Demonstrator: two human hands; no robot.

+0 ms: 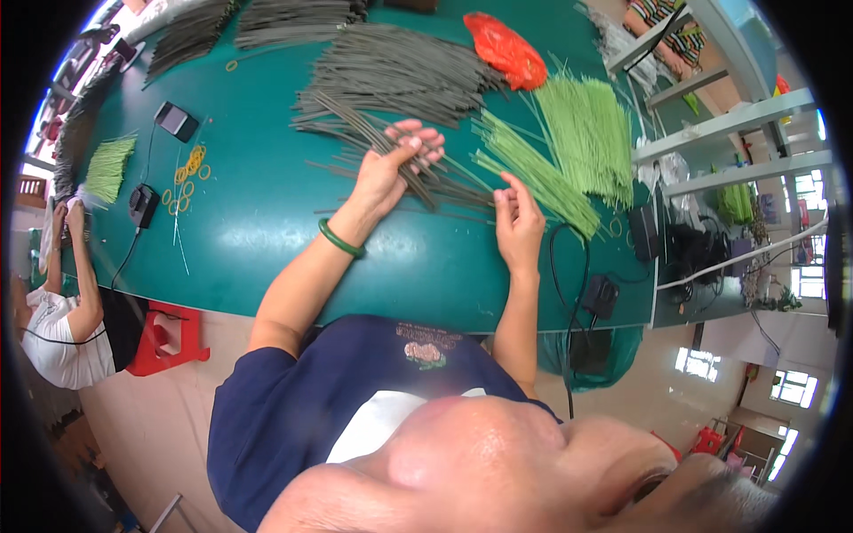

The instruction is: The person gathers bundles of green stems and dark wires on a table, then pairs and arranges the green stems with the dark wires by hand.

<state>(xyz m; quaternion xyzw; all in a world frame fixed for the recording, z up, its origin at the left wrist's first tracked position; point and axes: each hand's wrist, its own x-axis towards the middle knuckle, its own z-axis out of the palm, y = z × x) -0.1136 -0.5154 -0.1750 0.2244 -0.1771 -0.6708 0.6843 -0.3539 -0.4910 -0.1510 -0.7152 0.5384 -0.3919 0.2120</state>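
My left hand point(384, 176), with a green bangle point(341, 238) on its wrist, holds a small bundle of thin dark grey strips point(355, 120) under its thumb, the other fingers stretched out beneath. To its right, my right hand point(520, 222) has thumb and fingers at the ends of more dark strips point(462, 194), seemingly in a loose pinch. Beyond my hands lies a broad pile of dark grey strips point(391, 71). Light green strips point(586, 133) are heaped right of it, some fanned out close to my right hand.
The green table point(258, 258) carries yellow rubber bands point(189, 164), a small dark device point(176, 122), a red plastic bag point(505, 51) and another green bundle point(110, 169). A grey metal frame point(737, 129) stands at right. A co-worker point(67, 329) works at left near a red stool point(167, 338).
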